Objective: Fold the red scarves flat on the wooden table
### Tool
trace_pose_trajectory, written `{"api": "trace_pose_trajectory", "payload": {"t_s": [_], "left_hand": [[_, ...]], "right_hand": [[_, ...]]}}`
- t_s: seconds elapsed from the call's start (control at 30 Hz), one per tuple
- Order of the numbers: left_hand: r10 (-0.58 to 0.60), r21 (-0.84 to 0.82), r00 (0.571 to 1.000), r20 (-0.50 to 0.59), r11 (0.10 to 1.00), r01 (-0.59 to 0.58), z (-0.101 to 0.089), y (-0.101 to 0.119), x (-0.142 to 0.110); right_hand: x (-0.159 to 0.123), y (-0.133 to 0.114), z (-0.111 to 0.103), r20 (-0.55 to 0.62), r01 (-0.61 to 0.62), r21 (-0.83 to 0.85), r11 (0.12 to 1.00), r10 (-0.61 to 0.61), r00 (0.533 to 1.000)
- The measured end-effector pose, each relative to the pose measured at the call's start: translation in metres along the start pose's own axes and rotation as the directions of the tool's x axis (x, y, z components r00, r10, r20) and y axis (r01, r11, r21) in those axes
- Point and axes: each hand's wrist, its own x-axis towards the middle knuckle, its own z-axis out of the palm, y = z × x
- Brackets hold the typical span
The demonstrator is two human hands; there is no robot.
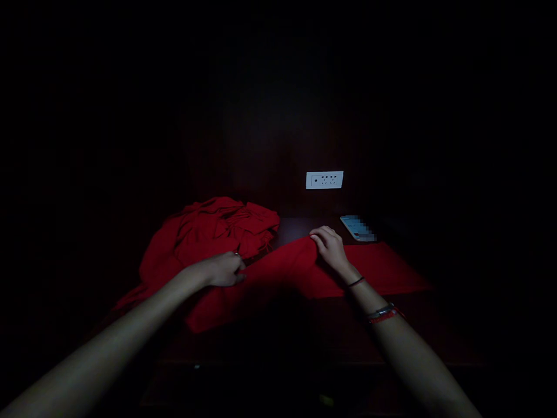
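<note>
A long strip of red cloth (270, 278) stretches across the dark table, its right part lying flat. My left hand (224, 269) is closed on the cloth's upper edge toward its left end. With fingers pinched on the far edge, my right hand (329, 247) lifts the cloth near its middle, so a raised fold runs between both hands. Behind my left hand lies a crumpled heap of red fabric (209, 226); whether it joins the strip cannot be told. Shadow covers the cloth's near side.
A phone (358, 228) with a lit, blurred screen lies on the table beyond the cloth, right of my right hand. A white wall socket panel (324, 180) is set in the dark back wall. The table's front edge (270, 363) shows faintly; deep darkness surrounds everything.
</note>
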Motion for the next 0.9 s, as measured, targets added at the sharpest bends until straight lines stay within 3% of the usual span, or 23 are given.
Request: {"api": "trace_pose_trajectory", "payload": {"t_s": [0.1, 0.17, 0.23, 0.3, 0.37, 0.47, 0.53, 0.63, 0.7, 0.8, 0.9], "left_hand": [[-0.053, 0.128, 0.998, 0.018, 0.990, 0.051, -0.002, 0.002, 0.015], [-0.113, 0.106, 0.988, -0.108, 0.987, 0.124, -0.024, 0.001, 0.024], [-0.170, 0.020, 0.945, -0.280, 0.983, 0.182, -0.053, 0.000, 0.032], [-0.152, -0.015, 0.904, -0.400, 0.987, 0.160, -0.078, 0.004, 0.039], [-0.038, 0.020, 0.928, -0.370, 0.999, 0.049, -0.085, 0.014, 0.048], [0.152, 0.080, 0.970, -0.188, 0.987, -0.139, -0.061, 0.030, 0.060], [0.180, 0.088, 0.972, -0.154, 0.982, -0.168, -0.036, 0.036, 0.066], [0.123, 0.022, 0.971, -0.208, 0.992, -0.121, -0.011, 0.035, 0.069], [0.044, -0.037, 0.955, -0.295, 0.998, -0.057, -0.007, 0.029, 0.068], [-0.155, -0.140, 0.887, -0.436, 0.985, 0.103, -0.006, 0.013, 0.067], [-0.398, -0.241, 0.740, -0.542, 0.917, 0.317, 0.001, -0.013, 0.061]], "right_hand": [[0.000, 0.006, -0.002, -0.061, -0.046, -0.006, 0.999, 0.046, 0.997], [0.000, 0.011, -0.002, -0.118, -0.092, 0.002, 0.996, 0.092, 0.989], [0.000, 0.014, -0.002, -0.130, -0.117, 0.015, 0.993, 0.118, 0.984], [0.001, 0.013, -0.002, -0.083, -0.111, 0.027, 0.993, 0.113, 0.990], [0.002, 0.010, -0.003, -0.023, -0.097, 0.051, 0.994, 0.098, 0.995], [0.002, 0.002, -0.004, 0.080, -0.042, 0.127, 0.991, 0.032, 0.996], [-0.001, -0.003, -0.001, 0.204, 0.026, 0.198, 0.980, -0.068, 0.977], [-0.008, -0.008, 0.011, 0.380, 0.099, 0.229, 0.968, -0.183, 0.907], [-0.012, -0.009, 0.020, 0.418, 0.113, 0.152, 0.982, -0.168, 0.893], [-0.014, -0.003, 0.027, 0.429, 0.100, -0.015, 0.995, -0.083, 0.899], [-0.013, 0.007, 0.024, 0.418, 0.073, -0.160, 0.984, 0.001, 0.909]]}}
